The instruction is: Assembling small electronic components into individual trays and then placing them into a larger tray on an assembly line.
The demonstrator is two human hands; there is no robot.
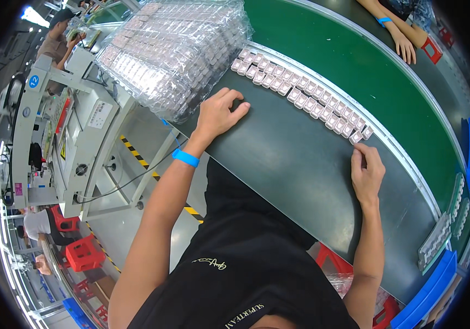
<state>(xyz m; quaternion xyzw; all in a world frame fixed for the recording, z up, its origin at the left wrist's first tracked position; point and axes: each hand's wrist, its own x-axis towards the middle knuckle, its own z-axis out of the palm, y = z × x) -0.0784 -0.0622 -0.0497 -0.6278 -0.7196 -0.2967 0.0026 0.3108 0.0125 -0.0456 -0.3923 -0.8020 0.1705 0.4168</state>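
a long, dark grey-green worktop (268,164) lies alongside a bright green conveyor belt (328,49), with a pale metal rail (410,171) between them; at left stands a bulky white metal machine (98,118); yellow-and-black striped tape (134,152) marks the glossy grey floor (117,236); square red plastic stools (84,254) stand lower left; a bright white lamp (35,17) glares upper left.

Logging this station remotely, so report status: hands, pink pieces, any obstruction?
Left hand loosely curled, seemingly empty, near plastic-wrapped stack. Right hand at near end of pink pieces, contact unclear. Pieces lined along table; nothing seen blocking right hand.
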